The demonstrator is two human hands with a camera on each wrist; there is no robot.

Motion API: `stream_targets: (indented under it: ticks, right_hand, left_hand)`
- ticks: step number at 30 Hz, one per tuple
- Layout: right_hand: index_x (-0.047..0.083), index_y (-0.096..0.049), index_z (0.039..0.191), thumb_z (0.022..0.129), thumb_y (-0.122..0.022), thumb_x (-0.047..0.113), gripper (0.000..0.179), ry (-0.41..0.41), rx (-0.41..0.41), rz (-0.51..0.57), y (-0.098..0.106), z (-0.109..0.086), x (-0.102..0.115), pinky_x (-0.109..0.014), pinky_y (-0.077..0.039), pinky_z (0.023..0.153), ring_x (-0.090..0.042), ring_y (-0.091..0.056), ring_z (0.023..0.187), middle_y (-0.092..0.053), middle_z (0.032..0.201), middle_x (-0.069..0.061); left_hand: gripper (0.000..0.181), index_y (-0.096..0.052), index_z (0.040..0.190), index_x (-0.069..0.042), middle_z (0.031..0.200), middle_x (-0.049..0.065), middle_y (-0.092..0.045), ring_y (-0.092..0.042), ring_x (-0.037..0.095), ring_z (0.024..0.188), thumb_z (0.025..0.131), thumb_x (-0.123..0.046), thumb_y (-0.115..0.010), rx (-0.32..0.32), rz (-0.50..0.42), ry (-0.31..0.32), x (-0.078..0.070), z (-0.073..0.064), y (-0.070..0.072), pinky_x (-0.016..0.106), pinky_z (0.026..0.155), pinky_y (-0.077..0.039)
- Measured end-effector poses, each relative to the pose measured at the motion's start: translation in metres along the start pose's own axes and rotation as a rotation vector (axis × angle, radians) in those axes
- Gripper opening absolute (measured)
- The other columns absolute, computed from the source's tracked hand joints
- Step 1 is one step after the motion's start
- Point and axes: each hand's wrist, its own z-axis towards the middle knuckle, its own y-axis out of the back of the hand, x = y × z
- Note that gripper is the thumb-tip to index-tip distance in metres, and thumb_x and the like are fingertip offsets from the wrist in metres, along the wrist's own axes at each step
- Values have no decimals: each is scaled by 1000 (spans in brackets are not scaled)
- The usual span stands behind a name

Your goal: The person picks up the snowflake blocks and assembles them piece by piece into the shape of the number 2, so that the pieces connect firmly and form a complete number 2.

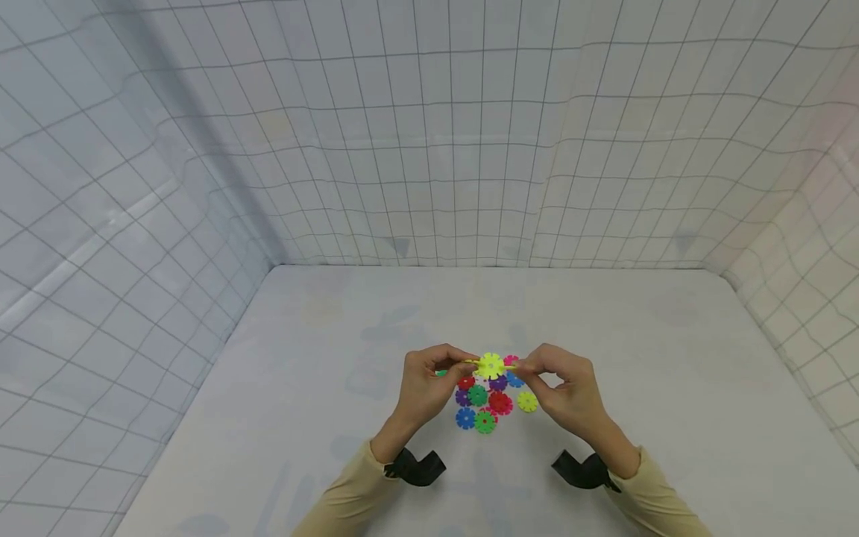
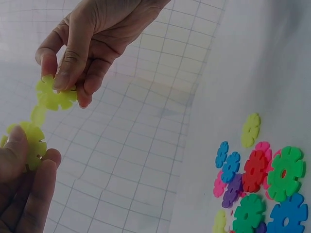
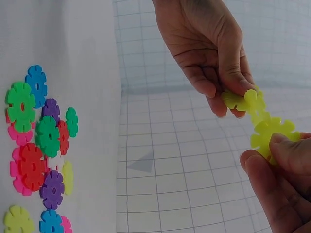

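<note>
Above a group of discs, my left hand [image 1: 424, 382] and right hand [image 1: 569, 382] are raised close together. Between them is a chain of yellow notched flower-shaped plastic discs, its middle disc [image 1: 491, 365] facing the head camera. Thumb and fingers of the left hand pinch one end disc [image 2: 36, 145], seen in the left wrist view. At the other end, the right hand pinches another yellow disc [image 3: 265, 138]. The middle disc appears slotted edge-on into both end discs. How deep the notches sit is partly hidden by the fingers.
Below the hands, loose discs lie on the white table [image 1: 322, 403], some overlapping: red [image 1: 499, 403], green [image 1: 485, 423], blue [image 1: 465, 418], purple [image 3: 52, 189], pink [image 2: 219, 184] and a single yellow disc [image 1: 527, 402]. White grid-patterned sheets [image 1: 429, 149] enclose the back and sides.
</note>
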Motion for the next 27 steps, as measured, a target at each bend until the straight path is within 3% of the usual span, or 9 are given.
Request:
stream_targets:
  ticks: [4, 11, 15, 19, 22, 27]
  right_hand:
    - [2, -64, 76, 69, -73, -19, 23, -2, 5, -11, 1, 0, -1, -20, -53, 63, -18, -60, 62, -64, 71, -9]
    - [2, -64, 75, 54, -70, -32, 40, -42, 16, -28, 2, 0, 2, -18, -52, 63, -18, -60, 61, -63, 70, -8]
    - [0, -65, 77, 74, -72, -14, 16, -25, 19, -26, 0, -2, -1, -19, -52, 63, -18, -60, 62, -63, 71, -8]
    - [-2, -65, 77, 76, -72, -13, 13, 1, 7, -11, -3, -5, -5, -20, -53, 62, -18, -60, 62, -63, 71, -9]
    - [-3, -64, 76, 66, -71, -23, 24, 3, -12, 8, -4, -7, -8, -20, -53, 61, -18, -61, 61, -63, 71, -9]
    - [-2, -63, 78, 69, -70, -21, 23, -15, -31, 18, -5, -7, -7, -19, -52, 63, -17, -60, 63, -63, 72, -9]
  left_hand:
    - [9, -68, 80, 8, 77, 17, -69, -67, 27, 64, 78, 17, -66, -9, 9, -16, 3, 0, -2, 31, 61, -55]
    - [12, -68, 80, 8, 77, 17, -69, -67, 22, 64, 77, 19, -66, -32, -12, -59, 8, -2, -5, 30, 60, -55]
    - [16, -66, 80, 9, 75, 19, -68, -67, 24, 61, 74, 23, -65, -48, -35, -130, 11, -2, -7, 30, 59, -55]
    - [18, -66, 80, 9, 73, 19, -67, -66, 24, 60, 72, 24, -66, -56, -48, -184, 11, -1, -8, 30, 58, -55]
    - [18, -66, 80, 9, 74, 19, -68, -67, 23, 60, 72, 25, -66, -56, -65, -179, 10, -1, -8, 30, 57, -55]
    - [15, -65, 81, 10, 74, 21, -67, -66, 26, 61, 75, 24, -63, -30, -121, -122, 10, -1, -6, 34, 56, -56]
